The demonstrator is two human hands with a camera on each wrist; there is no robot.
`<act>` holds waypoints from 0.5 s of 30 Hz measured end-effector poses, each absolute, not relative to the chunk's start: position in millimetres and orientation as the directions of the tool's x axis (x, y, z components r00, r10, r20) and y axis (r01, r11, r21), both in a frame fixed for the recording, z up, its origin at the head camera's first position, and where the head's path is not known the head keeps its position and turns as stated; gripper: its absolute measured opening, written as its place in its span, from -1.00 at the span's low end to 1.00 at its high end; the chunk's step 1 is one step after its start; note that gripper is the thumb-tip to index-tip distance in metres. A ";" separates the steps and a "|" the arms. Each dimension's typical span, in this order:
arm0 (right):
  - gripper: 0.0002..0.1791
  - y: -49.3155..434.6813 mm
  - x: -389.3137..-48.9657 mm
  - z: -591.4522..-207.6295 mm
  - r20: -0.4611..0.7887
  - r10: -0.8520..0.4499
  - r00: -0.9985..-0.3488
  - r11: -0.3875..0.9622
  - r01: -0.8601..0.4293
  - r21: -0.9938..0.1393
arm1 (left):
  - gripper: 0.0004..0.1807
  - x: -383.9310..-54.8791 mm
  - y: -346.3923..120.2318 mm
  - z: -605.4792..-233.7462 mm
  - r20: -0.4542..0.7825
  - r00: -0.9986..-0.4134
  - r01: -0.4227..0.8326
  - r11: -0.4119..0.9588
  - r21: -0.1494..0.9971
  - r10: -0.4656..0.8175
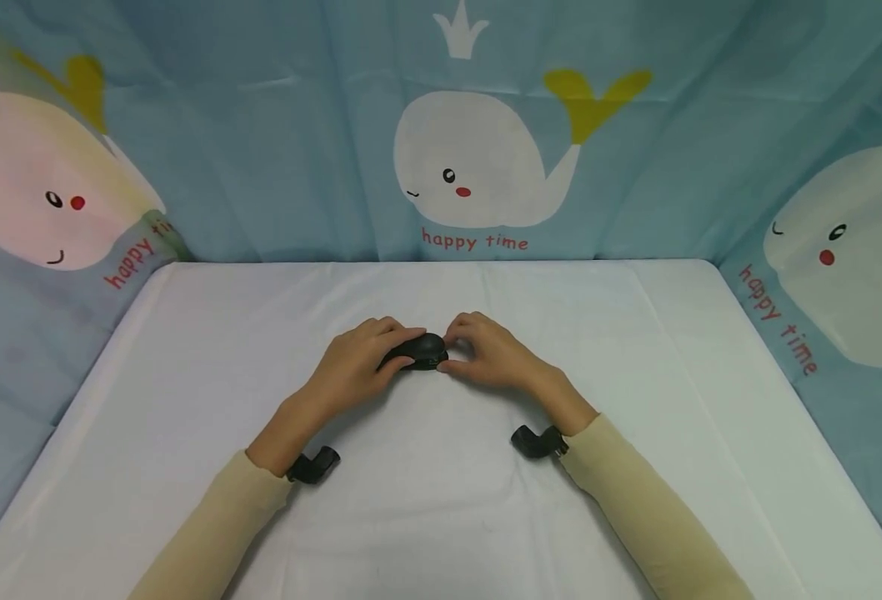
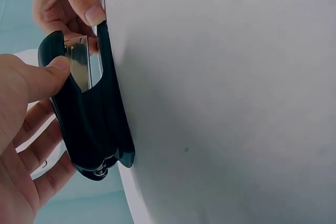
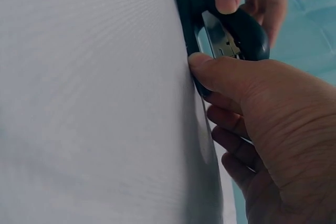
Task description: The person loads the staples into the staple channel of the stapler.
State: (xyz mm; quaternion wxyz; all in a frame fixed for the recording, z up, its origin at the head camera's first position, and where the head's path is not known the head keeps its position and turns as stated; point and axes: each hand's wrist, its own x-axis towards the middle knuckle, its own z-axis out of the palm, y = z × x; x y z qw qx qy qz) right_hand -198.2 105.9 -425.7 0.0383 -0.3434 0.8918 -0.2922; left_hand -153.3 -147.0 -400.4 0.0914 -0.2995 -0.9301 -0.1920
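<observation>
A black stapler (image 1: 428,348) sits near the middle of the white table, its metal magazine (image 2: 80,66) showing between the upper arm and the base in the left wrist view. My left hand (image 1: 354,358) grips the stapler's upper body, thumb on the near side and fingers around the far side. At the stapler's right end, my right hand (image 1: 495,352) pinches the tip of the base; in the right wrist view its thumb (image 3: 215,72) lies on the base's near edge. The right hand's other fingers are partly hidden behind the stapler.
A white cloth covers the table (image 1: 426,517). Behind it hangs a blue curtain (image 1: 276,167) printed with whales, reaching round both sides. A black wrist camera (image 1: 315,465) sits on the left wrist, and another black camera (image 1: 537,442) on the right.
</observation>
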 end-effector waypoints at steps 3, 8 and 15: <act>-0.78 105.3 -199.8 -425.8 0.132 -0.635 -0.761 0.599 -0.593 -0.539 | -0.53 -152.5 -146.5 -401.9 0.289 -0.810 0.582 0.756 0.298 0.510; -0.75 105.1 -201.7 -427.1 0.131 -0.635 -0.761 0.603 -0.595 -0.532 | -0.53 -151.8 -146.1 -402.8 0.283 -0.820 0.568 0.767 0.298 0.498; -0.73 105.2 -199.5 -427.1 0.129 -0.633 -0.763 0.607 -0.594 -0.529 | -0.52 -150.3 -146.5 -404.7 0.304 -0.812 0.579 0.756 0.306 0.499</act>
